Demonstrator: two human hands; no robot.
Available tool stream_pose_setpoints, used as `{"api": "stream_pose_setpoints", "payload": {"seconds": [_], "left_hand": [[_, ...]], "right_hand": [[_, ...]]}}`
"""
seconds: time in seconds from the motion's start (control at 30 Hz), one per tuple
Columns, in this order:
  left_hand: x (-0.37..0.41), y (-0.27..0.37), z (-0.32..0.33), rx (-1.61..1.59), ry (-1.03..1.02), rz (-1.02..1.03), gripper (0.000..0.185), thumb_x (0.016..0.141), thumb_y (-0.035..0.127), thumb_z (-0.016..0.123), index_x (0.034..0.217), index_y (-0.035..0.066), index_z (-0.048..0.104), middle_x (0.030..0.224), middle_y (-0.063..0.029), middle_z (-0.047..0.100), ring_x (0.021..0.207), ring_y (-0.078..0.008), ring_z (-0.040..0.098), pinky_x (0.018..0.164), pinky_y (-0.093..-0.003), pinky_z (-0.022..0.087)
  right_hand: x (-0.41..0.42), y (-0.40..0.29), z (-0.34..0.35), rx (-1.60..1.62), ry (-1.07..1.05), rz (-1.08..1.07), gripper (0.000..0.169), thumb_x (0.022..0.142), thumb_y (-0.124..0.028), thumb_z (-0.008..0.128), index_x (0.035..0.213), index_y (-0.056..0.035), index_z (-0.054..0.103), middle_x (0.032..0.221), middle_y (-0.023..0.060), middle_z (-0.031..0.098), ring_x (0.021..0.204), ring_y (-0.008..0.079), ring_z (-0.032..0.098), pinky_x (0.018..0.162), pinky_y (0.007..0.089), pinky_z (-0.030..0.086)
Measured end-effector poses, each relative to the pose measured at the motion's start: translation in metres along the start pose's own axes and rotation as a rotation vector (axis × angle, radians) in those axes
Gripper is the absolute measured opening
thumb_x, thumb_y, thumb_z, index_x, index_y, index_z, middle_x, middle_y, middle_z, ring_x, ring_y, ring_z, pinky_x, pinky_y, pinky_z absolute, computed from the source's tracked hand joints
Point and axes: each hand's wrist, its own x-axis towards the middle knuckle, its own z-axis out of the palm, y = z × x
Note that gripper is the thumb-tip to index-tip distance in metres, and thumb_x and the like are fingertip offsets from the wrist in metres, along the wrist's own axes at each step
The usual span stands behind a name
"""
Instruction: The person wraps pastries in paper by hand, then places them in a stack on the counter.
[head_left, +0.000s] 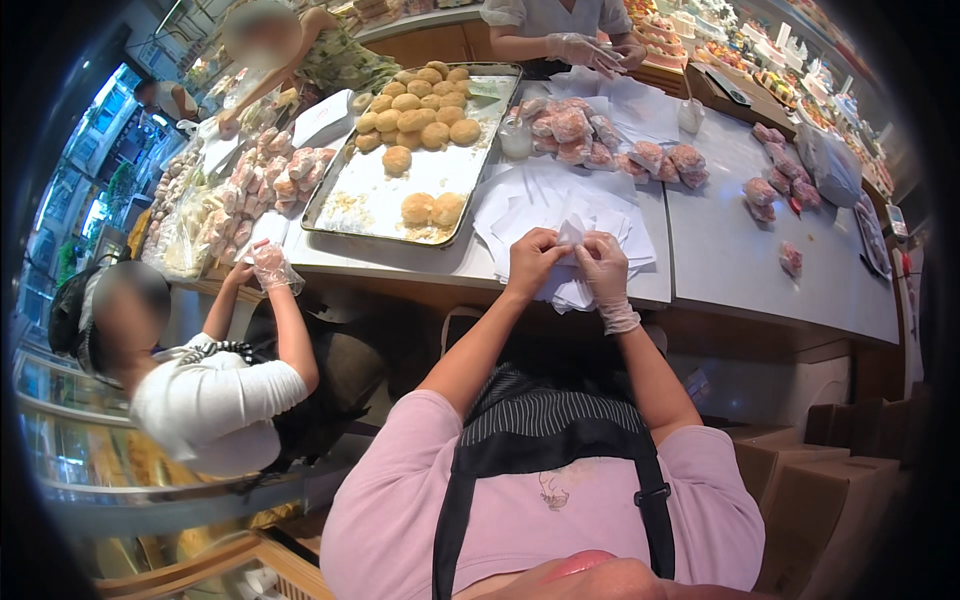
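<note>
My bare left hand (534, 261) and my right hand (604, 268), in a clear plastic glove, meet over the table edge. Between their fingertips they pinch a gathered white paper sheet (572, 231). Under and behind them spreads a loose pile of white paper sheets (517, 202). Left of the pile lies a metal baking tray (360, 234) with round golden pastries (435, 135) and crumbs on it. Wrapped pastries (571, 126) are heaped beyond the papers, beside a plastic cup (515, 139) with a stick in it.
A gloved co-worker (217, 397) works at the left, near many wrapped pastries (262, 176). Another person's gloved hands (592, 52) are across the table. Further wrapped pastries (790, 259), a plastic bag (829, 165) and a cardboard box (739, 94) are at right; cartons (825, 487) stand below.
</note>
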Motion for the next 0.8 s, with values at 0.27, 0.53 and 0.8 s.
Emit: {"api": "stream_pose_setpoints", "payload": {"seconds": [0.27, 0.53, 0.8], "left_hand": [[0.023, -0.014, 0.008, 0.155, 0.037, -0.215, 0.02, 0.074, 0.014, 0.076, 0.077, 0.001, 0.061, 0.07, -0.0042, 0.064, 0.064, -0.0116, 0.059, 0.059, -0.0274, 0.048], [0.006, 0.012, 0.009, 0.396, 0.191, 0.134, 0.01, 0.078, 0.015, 0.068, 0.079, 0.005, 0.064, 0.086, -0.014, 0.06, 0.081, -0.0344, 0.06, 0.072, -0.0429, 0.049], [-0.032, 0.027, 0.004, 0.639, 0.033, 0.249, 0.034, 0.087, 0.037, 0.063, 0.106, 0.009, 0.062, 0.089, -0.01, 0.06, 0.079, -0.0303, 0.059, 0.07, -0.0411, 0.044]], "right_hand": [[0.015, -0.004, 0.009, -0.237, 0.044, 0.18, 0.012, 0.075, -0.007, 0.07, 0.082, -0.0017, 0.062, 0.088, 0.0114, 0.06, 0.085, 0.028, 0.06, 0.074, 0.0358, 0.049], [0.036, 0.001, 0.002, -0.487, -0.227, -0.322, 0.009, 0.075, -0.012, 0.064, 0.082, -0.011, 0.07, 0.094, 0.0092, 0.064, 0.092, 0.0315, 0.06, 0.078, 0.0409, 0.047], [0.049, -0.004, -0.009, -0.725, -0.412, -0.356, 0.012, 0.08, -0.018, 0.064, 0.088, -0.011, 0.069, 0.078, 0.007, 0.061, 0.079, 0.028, 0.06, 0.072, 0.0424, 0.045]]}}
